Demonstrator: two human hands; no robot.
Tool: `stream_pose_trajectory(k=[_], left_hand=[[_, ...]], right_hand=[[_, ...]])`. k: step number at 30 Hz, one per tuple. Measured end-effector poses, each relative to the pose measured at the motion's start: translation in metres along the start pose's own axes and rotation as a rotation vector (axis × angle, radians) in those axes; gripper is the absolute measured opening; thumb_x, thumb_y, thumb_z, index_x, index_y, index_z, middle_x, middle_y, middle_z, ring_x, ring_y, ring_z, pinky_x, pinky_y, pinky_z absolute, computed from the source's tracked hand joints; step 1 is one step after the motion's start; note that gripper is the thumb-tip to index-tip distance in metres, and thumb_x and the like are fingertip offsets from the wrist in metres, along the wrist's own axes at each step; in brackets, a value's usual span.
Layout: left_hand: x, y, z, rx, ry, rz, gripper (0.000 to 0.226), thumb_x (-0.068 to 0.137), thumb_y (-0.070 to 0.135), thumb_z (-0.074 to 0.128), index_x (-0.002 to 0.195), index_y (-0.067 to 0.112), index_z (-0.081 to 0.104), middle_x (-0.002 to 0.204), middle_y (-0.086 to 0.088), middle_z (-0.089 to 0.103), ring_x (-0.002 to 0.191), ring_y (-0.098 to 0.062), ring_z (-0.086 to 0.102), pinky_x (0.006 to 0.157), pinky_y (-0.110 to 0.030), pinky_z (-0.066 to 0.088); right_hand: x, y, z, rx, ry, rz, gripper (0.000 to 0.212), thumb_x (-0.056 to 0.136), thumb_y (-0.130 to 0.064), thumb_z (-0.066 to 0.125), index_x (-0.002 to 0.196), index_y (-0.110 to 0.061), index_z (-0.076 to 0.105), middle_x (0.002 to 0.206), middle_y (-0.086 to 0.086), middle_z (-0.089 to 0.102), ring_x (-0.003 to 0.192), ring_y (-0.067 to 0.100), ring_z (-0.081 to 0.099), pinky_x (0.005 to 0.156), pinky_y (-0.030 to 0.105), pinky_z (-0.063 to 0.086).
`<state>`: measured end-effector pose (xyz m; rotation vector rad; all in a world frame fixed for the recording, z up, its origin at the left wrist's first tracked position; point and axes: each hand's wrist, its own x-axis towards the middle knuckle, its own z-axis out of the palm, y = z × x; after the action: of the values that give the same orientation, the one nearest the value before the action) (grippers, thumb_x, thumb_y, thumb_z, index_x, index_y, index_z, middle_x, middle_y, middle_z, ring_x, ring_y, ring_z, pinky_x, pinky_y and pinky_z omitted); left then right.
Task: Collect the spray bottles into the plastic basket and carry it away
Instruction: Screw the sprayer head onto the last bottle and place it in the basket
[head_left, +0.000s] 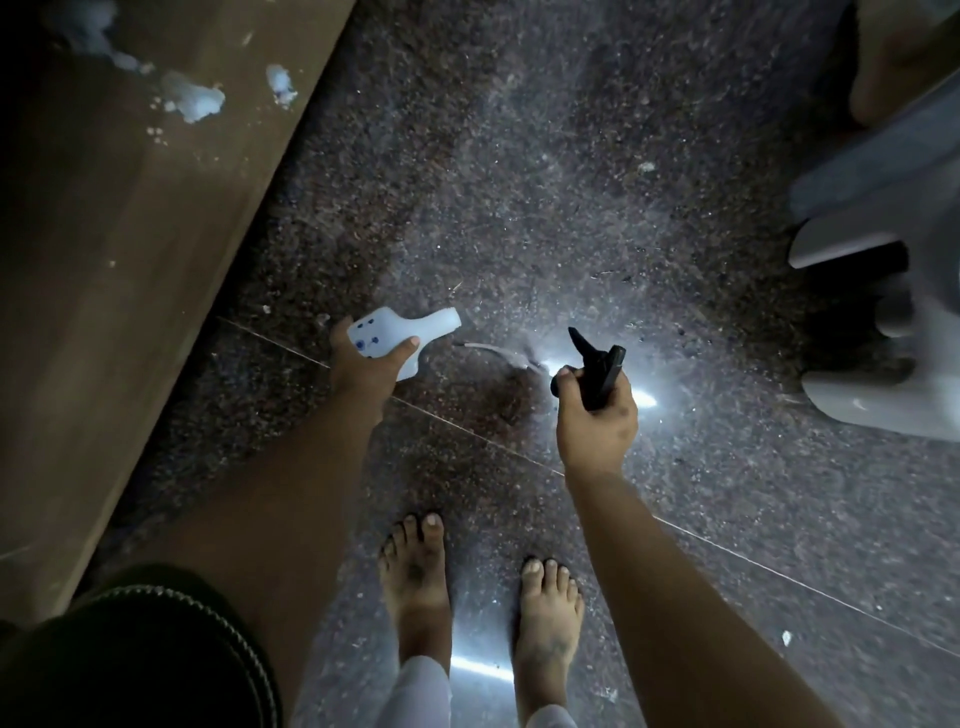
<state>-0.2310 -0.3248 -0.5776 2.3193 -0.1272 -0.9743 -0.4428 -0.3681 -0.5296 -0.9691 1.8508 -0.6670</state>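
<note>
My left hand (366, 366) grips a white spray bottle body (400, 332) with small blue dots; its open neck points right and carries no head. My right hand (597, 415) holds a black trigger spray head (597, 371), its nozzle pointing up and left. A thin pale dip tube (496, 353) trails from the head toward the bottle's neck, apart from it. Both hands hover above the dark speckled floor. No plastic basket shows in the head view.
A brown wooden surface (119, 249) with white fluff scraps (192, 98) runs along the left. Pale grey plastic chair legs (878, 218) stand at the right edge. My bare feet (415, 587) rest on the polished granite floor (571, 182) below the hands.
</note>
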Motion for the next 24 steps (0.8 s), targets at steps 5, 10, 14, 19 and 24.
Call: stream_pose_trajectory(k=[5,10,14,19,24], left_hand=[[0.002,-0.007,-0.009,0.061,0.031,0.015,0.097,0.069,0.026,0.085,0.146,0.016,0.028,0.149,-0.013,0.035,0.132,-0.029,0.042,0.105,-0.035,0.04],[0.002,-0.009,-0.013,0.065,0.018,0.035,0.098,0.07,0.024,0.085,0.147,0.014,0.026,0.15,-0.013,0.033,0.134,-0.029,0.04,0.107,-0.036,0.039],[-0.002,-0.009,-0.013,0.078,-0.002,0.042,0.096,0.07,0.025,0.084,0.147,0.015,0.027,0.15,-0.012,0.034,0.134,-0.028,0.04,0.105,-0.034,0.039],[-0.005,-0.011,-0.014,0.144,-0.143,0.151,0.095,0.069,0.025,0.085,0.145,0.016,0.03,0.148,-0.01,0.039,0.132,-0.027,0.043,0.105,-0.036,0.039],[-0.01,-0.011,-0.011,0.132,-0.305,0.207,0.092,0.065,0.033,0.087,0.14,0.023,0.036,0.141,-0.005,0.047,0.126,-0.026,0.048,0.103,-0.045,0.046]], right_hand=[[-0.007,0.001,0.001,0.11,0.012,0.01,0.012,0.083,-0.016,0.065,0.092,-0.008,0.064,0.078,-0.002,0.067,0.062,-0.008,0.058,0.058,0.002,0.043],[-0.01,-0.002,0.007,0.148,-0.015,0.026,0.01,0.083,-0.016,0.064,0.091,-0.011,0.064,0.089,0.001,0.072,0.077,0.004,0.064,0.063,0.003,0.046],[-0.011,-0.002,0.014,0.137,-0.089,0.018,0.006,0.083,-0.019,0.065,0.089,-0.017,0.063,0.089,0.001,0.071,0.08,0.009,0.064,0.063,0.007,0.046],[-0.004,-0.005,0.022,0.097,-0.24,0.04,0.016,0.086,-0.021,0.067,0.101,-0.016,0.063,0.087,-0.003,0.066,0.078,0.006,0.061,0.066,0.011,0.046],[0.015,-0.01,0.029,0.159,-0.424,0.135,0.01,0.085,-0.01,0.068,0.094,-0.012,0.064,0.086,0.0,0.068,0.081,0.011,0.065,0.081,0.026,0.052]])
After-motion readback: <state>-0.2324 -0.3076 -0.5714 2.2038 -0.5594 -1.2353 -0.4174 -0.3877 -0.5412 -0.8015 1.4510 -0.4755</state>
